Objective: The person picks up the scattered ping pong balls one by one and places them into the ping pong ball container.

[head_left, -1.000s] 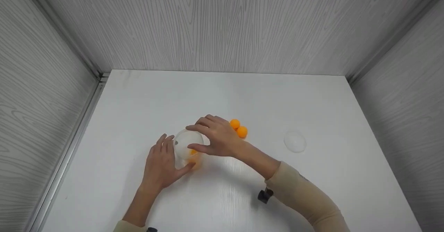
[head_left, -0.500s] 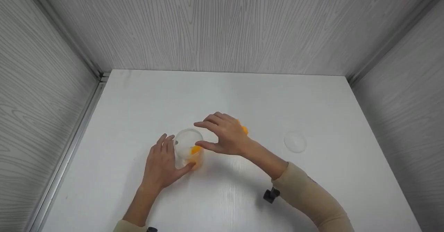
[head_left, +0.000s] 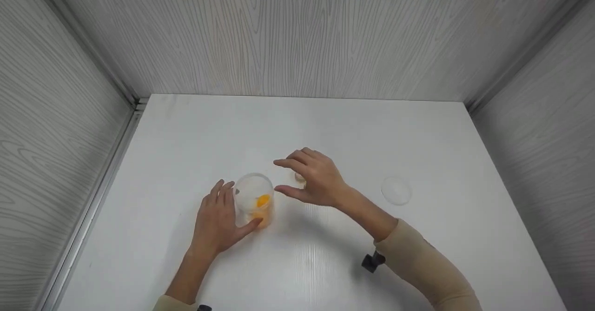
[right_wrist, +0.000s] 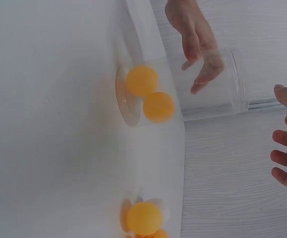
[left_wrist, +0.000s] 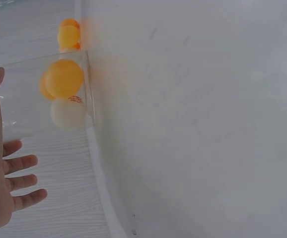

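A clear plastic jar [head_left: 246, 201] stands upright with its mouth uncovered. Orange table tennis balls [left_wrist: 64, 78] and a white one with red print [left_wrist: 68, 113] lie at its bottom. My left hand [head_left: 216, 220] holds the jar from the left, thumb across its near side and fingers along the other. Right of the rim, my right hand [head_left: 316, 176] hovers with thumb and fingers spread, holding nothing. Below it, a pale ball [head_left: 300, 177] shows between thumb and forefinger. Loose orange balls [right_wrist: 144, 218] on the table are hidden behind this hand in the head view.
A clear round lid [head_left: 396, 190] lies flat on the white table [head_left: 297, 125], right of the right hand. Grey wood-grain panels [head_left: 297, 36] rise at the back and both sides. A small black device [head_left: 373, 261] hangs at the right sleeve.
My right hand has drawn back rightward from over the jar's mouth and now covers the loose orange balls in the head view. The left hand and the jar stay put.
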A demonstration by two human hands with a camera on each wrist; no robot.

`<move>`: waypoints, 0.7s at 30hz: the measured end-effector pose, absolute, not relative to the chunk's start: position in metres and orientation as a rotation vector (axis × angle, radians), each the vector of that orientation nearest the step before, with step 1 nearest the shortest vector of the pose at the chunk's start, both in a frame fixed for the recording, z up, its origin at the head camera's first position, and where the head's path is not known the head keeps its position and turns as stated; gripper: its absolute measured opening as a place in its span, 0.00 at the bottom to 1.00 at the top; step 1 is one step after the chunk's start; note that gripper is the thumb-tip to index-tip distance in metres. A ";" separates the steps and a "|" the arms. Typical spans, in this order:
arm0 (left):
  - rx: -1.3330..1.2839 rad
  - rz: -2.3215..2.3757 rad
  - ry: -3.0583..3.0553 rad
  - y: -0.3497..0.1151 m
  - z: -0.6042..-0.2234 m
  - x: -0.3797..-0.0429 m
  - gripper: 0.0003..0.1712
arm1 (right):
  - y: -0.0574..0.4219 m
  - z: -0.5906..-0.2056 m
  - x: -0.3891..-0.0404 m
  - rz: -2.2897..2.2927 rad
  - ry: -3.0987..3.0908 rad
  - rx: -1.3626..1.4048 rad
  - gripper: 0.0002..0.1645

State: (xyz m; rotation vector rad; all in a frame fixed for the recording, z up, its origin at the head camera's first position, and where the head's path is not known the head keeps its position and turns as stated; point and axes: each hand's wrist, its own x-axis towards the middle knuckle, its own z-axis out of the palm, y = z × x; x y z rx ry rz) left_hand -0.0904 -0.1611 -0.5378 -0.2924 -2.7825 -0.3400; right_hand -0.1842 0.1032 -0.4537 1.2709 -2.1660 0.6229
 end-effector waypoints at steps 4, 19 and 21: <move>-0.282 -0.349 -2.790 -0.161 -0.538 -0.089 0.58 | 0.110 -0.455 -0.185 0.636 -2.169 1.258 0.30; -0.254 -0.348 -2.829 -0.159 -0.537 -0.091 0.57 | 0.138 -0.463 -0.190 0.690 -2.251 1.169 0.30; -0.250 -0.359 -2.835 -0.159 -0.536 -0.091 0.57 | 0.141 -0.463 -0.190 0.707 -2.256 1.162 0.29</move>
